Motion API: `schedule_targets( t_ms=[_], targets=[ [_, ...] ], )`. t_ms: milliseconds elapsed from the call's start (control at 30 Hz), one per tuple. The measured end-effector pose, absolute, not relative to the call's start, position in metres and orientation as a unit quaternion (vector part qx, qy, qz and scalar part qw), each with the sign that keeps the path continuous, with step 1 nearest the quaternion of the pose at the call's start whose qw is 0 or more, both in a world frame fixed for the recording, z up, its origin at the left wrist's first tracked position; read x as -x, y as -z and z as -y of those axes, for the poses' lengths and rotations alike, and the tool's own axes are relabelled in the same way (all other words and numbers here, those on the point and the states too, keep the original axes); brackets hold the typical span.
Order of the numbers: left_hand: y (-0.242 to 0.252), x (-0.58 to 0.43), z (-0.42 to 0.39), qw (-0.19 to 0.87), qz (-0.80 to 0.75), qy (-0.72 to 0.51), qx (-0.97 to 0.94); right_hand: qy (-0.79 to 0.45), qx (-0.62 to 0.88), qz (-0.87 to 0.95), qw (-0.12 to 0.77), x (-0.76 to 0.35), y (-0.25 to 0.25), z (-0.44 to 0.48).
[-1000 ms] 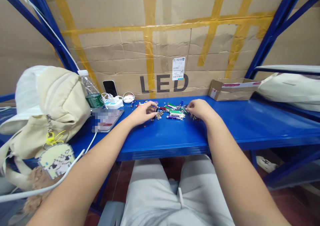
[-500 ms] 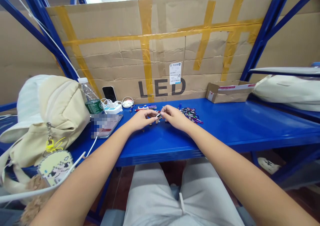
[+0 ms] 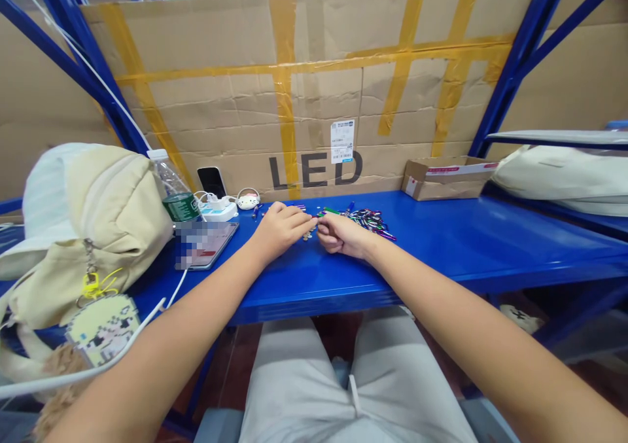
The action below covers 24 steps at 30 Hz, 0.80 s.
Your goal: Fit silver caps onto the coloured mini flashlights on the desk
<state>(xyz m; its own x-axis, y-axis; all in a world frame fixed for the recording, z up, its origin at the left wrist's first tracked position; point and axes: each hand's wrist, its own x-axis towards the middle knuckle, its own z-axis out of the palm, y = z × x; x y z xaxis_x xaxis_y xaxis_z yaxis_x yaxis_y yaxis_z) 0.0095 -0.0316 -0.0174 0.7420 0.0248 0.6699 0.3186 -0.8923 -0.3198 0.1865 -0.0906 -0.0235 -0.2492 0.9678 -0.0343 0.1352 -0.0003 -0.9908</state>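
Observation:
Fingertips meet above the blue table, where my left hand (image 3: 282, 231) reaches its bent fingers across to my right hand (image 3: 341, 235). Both are closed, the right one in a curled pinch. Whatever lies between the fingertips is hidden or too small to make out. Under the fingers are several small gold-coloured pieces (image 3: 308, 235) on the table. Just beyond my right hand spreads a pile of slim, shiny coloured pen-like parts (image 3: 371, 222). More thin sticks, perhaps pens (image 3: 297, 207), show partly behind my left hand.
To the left on the blue table (image 3: 441, 247) stand a cream bag (image 3: 127, 194), a bottle (image 3: 176, 197), a phone (image 3: 218, 247) and a white power strip (image 3: 218, 212). A white cable (image 3: 142, 328) crosses near my left forearm. An open cardboard box (image 3: 446, 180) is at the back right.
The small dark and silver piece seen between my fingertips is now hidden. My left hand has turned its back upward, and my right hand has curled tighter. The view has shifted slightly.

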Motion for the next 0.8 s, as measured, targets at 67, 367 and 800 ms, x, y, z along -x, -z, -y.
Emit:
schedule_targets(
  t_ms=[67,367,800],
  targets=[
    [0.016,-0.011,0.031,0.181,0.106,0.354,0.912,-0.492,0.49,0.607,0.386,-0.187,0.024,0.091],
    [0.018,-0.006,0.024,-0.048,0.176,0.355,0.917,-0.02,0.533,0.765,0.361,-0.187,0.025,0.094],
    [0.017,0.011,-0.013,-0.02,0.361,0.345,0.866,-0.186,0.547,0.686,0.442,-0.186,0.023,0.092]
  ],
)
